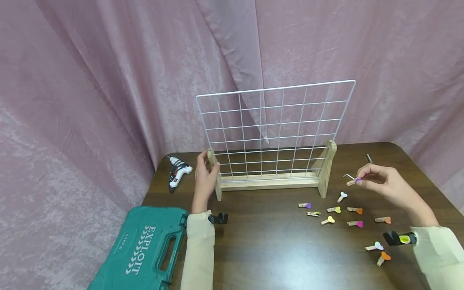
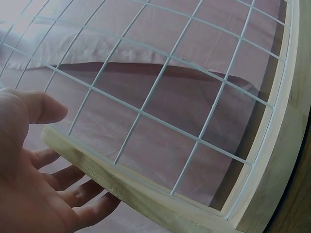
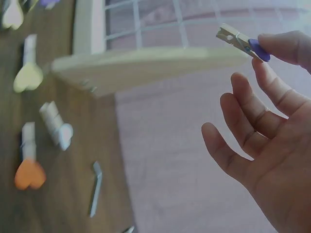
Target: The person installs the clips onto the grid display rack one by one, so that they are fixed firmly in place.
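My right hand [image 1: 389, 187] pinches a small wooden clothespin [image 3: 239, 40] with a purple heart between thumb and forefinger, its other fingers spread. The clothespin is off the table, to the right of a white wire grid [image 1: 279, 117] upright in a wooden stand [image 1: 268, 184]. With my left hand [image 1: 204, 181] I hold the stand's left upright [image 2: 112, 179], thumb on one side and fingers on the other. Several clothespins with coloured hearts lie in front of the stand, among them a white one [image 1: 342, 196], an orange one [image 3: 30, 167] and a magenta one [image 1: 355, 224].
A hex key [image 3: 96, 189] lies on the table near my right hand, and a metal tool [image 1: 369, 158] lies behind it. On the left are a white glue gun [image 1: 178, 173] and a green tool case [image 1: 145, 241]. A pink curtain [image 1: 163, 80] hangs behind the table.
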Motion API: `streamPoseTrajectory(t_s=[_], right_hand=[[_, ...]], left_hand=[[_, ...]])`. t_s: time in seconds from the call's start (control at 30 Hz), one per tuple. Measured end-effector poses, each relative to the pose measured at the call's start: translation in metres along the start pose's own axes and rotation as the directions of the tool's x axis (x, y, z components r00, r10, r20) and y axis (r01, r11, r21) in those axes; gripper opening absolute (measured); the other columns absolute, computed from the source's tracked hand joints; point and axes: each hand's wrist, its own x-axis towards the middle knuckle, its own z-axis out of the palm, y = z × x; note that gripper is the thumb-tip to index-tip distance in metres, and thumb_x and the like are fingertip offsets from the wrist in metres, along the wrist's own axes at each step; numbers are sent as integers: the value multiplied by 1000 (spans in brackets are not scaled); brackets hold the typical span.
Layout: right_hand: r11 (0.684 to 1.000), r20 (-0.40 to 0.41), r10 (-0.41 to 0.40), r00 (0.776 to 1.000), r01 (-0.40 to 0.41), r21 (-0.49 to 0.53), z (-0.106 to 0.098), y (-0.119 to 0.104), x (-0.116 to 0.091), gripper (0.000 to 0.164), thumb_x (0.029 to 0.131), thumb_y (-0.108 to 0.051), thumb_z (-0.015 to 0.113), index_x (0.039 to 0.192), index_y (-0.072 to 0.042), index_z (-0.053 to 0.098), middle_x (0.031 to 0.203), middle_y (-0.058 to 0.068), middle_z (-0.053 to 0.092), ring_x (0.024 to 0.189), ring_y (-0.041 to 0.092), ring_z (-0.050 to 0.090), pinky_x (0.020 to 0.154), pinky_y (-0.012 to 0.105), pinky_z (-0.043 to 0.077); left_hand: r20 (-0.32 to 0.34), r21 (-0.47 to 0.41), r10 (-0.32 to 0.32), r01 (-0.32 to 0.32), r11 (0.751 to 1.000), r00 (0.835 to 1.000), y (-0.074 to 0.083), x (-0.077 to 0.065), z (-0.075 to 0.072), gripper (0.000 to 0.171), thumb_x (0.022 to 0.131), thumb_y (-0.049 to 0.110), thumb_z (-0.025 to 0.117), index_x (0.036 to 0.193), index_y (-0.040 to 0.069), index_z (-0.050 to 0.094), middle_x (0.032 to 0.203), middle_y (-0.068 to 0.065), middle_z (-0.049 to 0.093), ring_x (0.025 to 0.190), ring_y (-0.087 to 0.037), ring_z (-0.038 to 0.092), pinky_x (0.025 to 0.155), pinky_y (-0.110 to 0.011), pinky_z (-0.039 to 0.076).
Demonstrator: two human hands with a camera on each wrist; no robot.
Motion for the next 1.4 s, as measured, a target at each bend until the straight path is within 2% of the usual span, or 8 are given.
streamPoseTrajectory(t_s=[0.23, 0.43, 0.53, 0.67, 0.8, 1.1, 1.27, 1.4], right_hand=[[984, 5, -120, 993, 118, 133, 2, -26, 13, 19, 79, 16, 60, 93, 3, 60, 90, 11, 59, 82, 11, 60, 63, 18, 48], [948, -51, -125, 991, 134, 290, 7, -53, 25, 19, 78, 19, 58, 91, 6, 60, 91, 11, 58, 80, 14, 59, 63, 18, 48], [923, -74, -134, 988, 151, 354, 10, -68, 33, 18, 77, 20, 57, 90, 7, 60, 90, 12, 58, 80, 14, 60, 68, 18, 49], [934, -64, -166, 984, 178, 309, 11, -83, 46, 17, 77, 19, 58, 90, 8, 59, 88, 10, 60, 80, 13, 61, 70, 16, 49], [959, -58, -142, 988, 152, 241, 13, -97, 58, 15, 78, 15, 60, 91, 7, 59, 85, 7, 61, 78, 13, 62, 66, 16, 49], [945, -112, -72, 991, 104, 310, 22, -128, 88, 9, 80, 7, 64, 89, 6, 60, 74, 6, 61, 63, 11, 57, 56, 21, 45], [906, -99, -124, 987, 153, 395, 28, -139, 107, 7, 81, 8, 63, 88, 8, 60, 66, 5, 59, 54, 11, 48, 46, 22, 39], [863, -94, -122, 988, 152, 481, 32, -146, 117, 8, 81, 10, 62, 88, 9, 60, 64, 5, 58, 48, 13, 42, 40, 24, 33]], left_hand=[[-27, -12, -12, 12, 1000, 1000, -31, 8, 3, 50, 91, 9, 56, 137, 9, 36, 135, -13, 44, 122, -25, 44, 91, -43, 44], [-54, -20, 2, -3, 1000, 999, -36, 9, 5, 49, 89, 7, 57, 134, 9, 38, 133, -11, 46, 119, -23, 46, 91, -42, 45], [-55, -30, -2, 0, 1000, 998, -31, 8, 4, 48, 89, 5, 56, 134, 7, 38, 131, -13, 47, 117, -24, 48, 90, -42, 45], [-54, -29, -6, 4, 1000, 999, -31, 8, 5, 48, 89, 6, 56, 134, 7, 38, 131, -14, 48, 116, -25, 49, 89, -43, 46], [-56, -17, -6, 5, 1000, 998, -37, 9, 6, 48, 90, 8, 56, 134, 8, 38, 132, -12, 47, 117, -23, 48, 90, -43, 46], [-47, -18, -15, 14, 1000, 999, -35, 10, 4, 48, 91, 9, 55, 135, 8, 37, 132, -12, 46, 117, -24, 47, 92, -41, 45], [-61, -20, -7, 6, 1000, 998, -36, 11, 4, 47, 90, 8, 55, 134, 8, 38, 131, -12, 47, 116, -23, 48, 91, -41, 45], [-51, -29, -2, 1, 1000, 999, -39, 11, 6, 47, 90, 7, 55, 133, 7, 38, 130, -12, 48, 115, -23, 49, 91, -40, 46]])
